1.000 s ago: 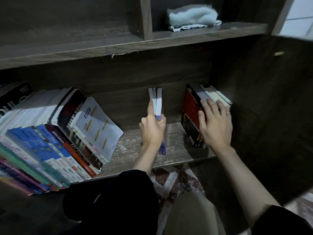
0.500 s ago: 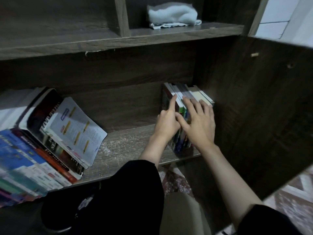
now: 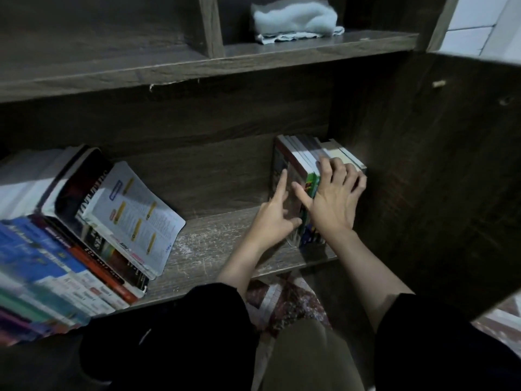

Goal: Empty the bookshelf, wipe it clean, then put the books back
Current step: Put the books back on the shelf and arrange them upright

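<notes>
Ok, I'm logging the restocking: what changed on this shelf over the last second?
The left hand carried its thin booklets right into the upright row of books, let go, and now presses flat on the row's outer cover. The right hand stayed on the row's tops. Leaning books and cloth unchanged.

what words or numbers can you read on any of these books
Nothing reads for certain.
Dark book spine: big pale letters, blurred and partly covered.
White back cover: small print and yellow marks, too small to read.
Blue books: lettering smeared by blur.
Upright books at the right: too dark to read.
</notes>
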`<state>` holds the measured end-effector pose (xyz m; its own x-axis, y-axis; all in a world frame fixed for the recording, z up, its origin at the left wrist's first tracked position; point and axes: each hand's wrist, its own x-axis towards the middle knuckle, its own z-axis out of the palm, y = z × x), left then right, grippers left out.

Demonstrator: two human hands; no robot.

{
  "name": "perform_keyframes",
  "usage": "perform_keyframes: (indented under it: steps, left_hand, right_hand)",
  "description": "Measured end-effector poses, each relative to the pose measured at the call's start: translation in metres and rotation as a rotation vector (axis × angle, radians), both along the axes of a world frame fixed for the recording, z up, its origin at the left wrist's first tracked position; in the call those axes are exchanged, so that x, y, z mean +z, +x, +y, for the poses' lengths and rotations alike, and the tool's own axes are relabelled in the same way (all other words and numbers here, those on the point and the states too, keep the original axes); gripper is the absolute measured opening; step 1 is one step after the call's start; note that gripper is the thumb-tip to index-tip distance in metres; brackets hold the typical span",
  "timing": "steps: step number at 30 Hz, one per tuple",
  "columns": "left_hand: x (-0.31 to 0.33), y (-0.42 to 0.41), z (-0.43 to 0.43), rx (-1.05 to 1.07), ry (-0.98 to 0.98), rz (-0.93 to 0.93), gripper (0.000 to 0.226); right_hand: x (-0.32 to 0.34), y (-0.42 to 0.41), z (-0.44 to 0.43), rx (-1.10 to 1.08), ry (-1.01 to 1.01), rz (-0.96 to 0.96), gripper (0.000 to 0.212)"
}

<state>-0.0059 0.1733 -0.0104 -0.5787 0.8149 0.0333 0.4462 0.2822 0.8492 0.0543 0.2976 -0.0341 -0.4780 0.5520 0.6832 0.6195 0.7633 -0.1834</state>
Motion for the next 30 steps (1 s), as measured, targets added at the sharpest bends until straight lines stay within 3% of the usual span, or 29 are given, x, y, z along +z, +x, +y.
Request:
perform_keyframes:
  steps: [7, 9, 11, 14, 19, 27, 30]
  left_hand:
    - [-0.012, -0.013, -0.068, 0.483, 0.114, 0.131, 0.068]
    - [-0.008, -0.021, -0.096, 0.582, 0.056, 0.298, 0.062]
    - [-0.002, -0.028, -0.126, 0.713, -0.074, 0.589, 0.059]
    - [0.002, -0.042, -0.163, 0.869, -0.325, 0.885, 0.07]
    - [0.015, -0.051, -0.193, 0.935, -0.678, 0.81, 0.081]
    - [0.036, -0.063, -0.176, 1.003, -0.745, 0.77, 0.078]
    - [0.047, -0.072, -0.173, 0.988, -0.805, 0.753, 0.059]
  right_hand:
    - [0.001, 0.003, -0.006, 0.025, -0.016, 0.009, 0.076]
    - [0.002, 0.005, -0.007, 0.04, -0.008, -0.005, 0.071]
    - [0.002, 0.007, -0.007, 0.049, 0.021, 0.004, 0.06]
    - [0.003, 0.008, -0.009, 0.057, 0.03, 0.031, 0.051]
    - [0.008, 0.009, -0.013, 0.066, -0.04, -0.009, 0.054]
    - [0.006, 0.009, -0.012, 0.069, -0.039, -0.009, 0.054]
    - [0.007, 0.009, -0.013, 0.07, -0.032, -0.006, 0.054]
